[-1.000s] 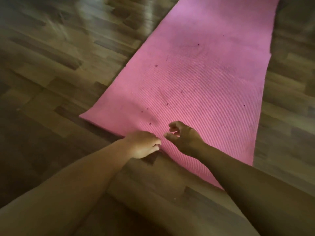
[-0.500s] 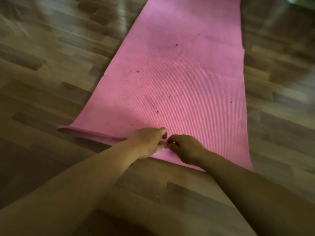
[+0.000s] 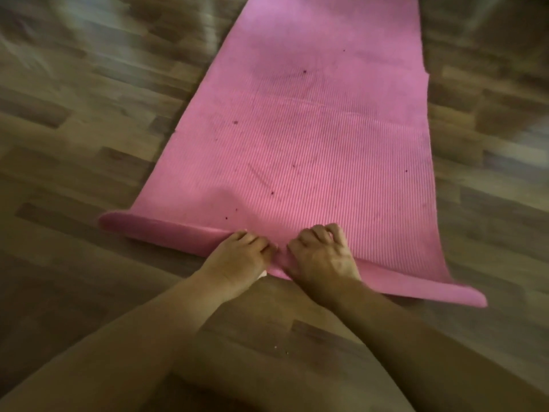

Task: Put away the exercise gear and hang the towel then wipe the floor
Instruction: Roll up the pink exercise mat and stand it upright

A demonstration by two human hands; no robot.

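A pink ribbed exercise mat [image 3: 312, 138] lies flat on the wooden floor and runs away from me toward the top of the view. Its near end is curled over into a thin roll [image 3: 166, 233] that spans the mat's width. My left hand [image 3: 237, 257] and my right hand [image 3: 322, 254] sit side by side on the middle of that roll, fingers curled over the rolled edge and gripping it. Small dark specks dot the mat's surface. No towel is in view.
Wooden parquet floor [image 3: 83, 150] surrounds the mat on both sides and in front of it. A few tiny pale crumbs [image 3: 280, 349] lie on the floor between my forearms. A small white bit shows under my left hand.
My hands came together on the mat's near edge, took hold of it and turned it over into a thin roll. The view shifted so the mat sits more centred.
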